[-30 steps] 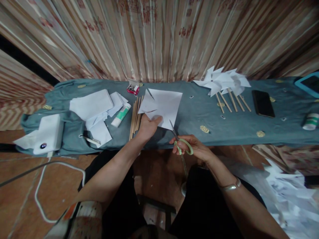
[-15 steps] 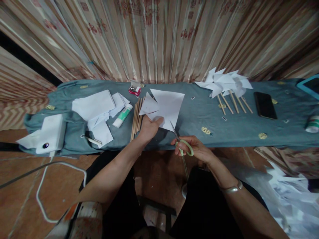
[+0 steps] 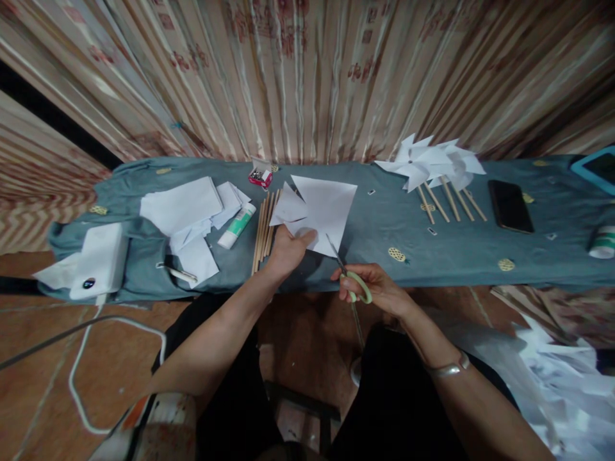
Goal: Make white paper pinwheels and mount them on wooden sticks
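Note:
My left hand (image 3: pixel 287 248) pinches the near edge of a white square paper sheet (image 3: pixel 321 205) that has cuts running in from its corners. My right hand (image 3: pixel 372 288) is closed round the green handles of a pair of scissors (image 3: pixel 346 269). The blades point up toward the sheet's lower right corner, and their tips reach its edge. The sheet is held over a long bench covered in blue-grey cloth (image 3: pixel 384 224).
Wooden sticks (image 3: pixel 263 224), a glue stick (image 3: pixel 235 225), loose white paper pieces (image 3: pixel 185 208) and a red pin box (image 3: pixel 259 175) lie left of the sheet. Finished paper pinwheels (image 3: pixel 430 163) and a black phone (image 3: pixel 510 205) lie to the right. A white box (image 3: pixel 98 259) sits far left.
The view has shifted slightly. My right hand has moved the scissors a little closer to the sheet's lower corner. My left hand keeps its hold.

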`<state>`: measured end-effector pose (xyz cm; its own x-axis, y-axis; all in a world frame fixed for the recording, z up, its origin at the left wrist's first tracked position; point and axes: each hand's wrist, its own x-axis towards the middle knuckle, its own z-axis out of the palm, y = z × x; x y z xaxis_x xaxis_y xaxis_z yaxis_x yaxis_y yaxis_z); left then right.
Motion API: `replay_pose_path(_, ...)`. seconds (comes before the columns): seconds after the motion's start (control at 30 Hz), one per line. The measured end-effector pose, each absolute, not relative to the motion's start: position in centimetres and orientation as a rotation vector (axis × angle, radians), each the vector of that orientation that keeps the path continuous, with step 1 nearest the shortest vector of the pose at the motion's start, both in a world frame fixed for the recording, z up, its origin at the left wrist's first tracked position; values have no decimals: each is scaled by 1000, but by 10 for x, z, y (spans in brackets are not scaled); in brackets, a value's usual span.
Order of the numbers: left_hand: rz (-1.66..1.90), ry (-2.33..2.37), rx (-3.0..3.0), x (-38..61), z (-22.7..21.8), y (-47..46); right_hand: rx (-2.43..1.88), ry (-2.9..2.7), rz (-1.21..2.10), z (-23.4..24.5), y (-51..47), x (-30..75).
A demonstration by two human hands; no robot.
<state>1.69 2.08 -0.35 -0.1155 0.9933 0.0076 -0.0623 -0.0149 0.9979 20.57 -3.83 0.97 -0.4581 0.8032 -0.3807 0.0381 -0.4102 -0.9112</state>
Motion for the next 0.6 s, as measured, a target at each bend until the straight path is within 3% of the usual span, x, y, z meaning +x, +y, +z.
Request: replay_pose_path(0.6, 1276, 1224, 1136, 19, -8, 17, -1265, -1234, 1895, 6, -37, 203)
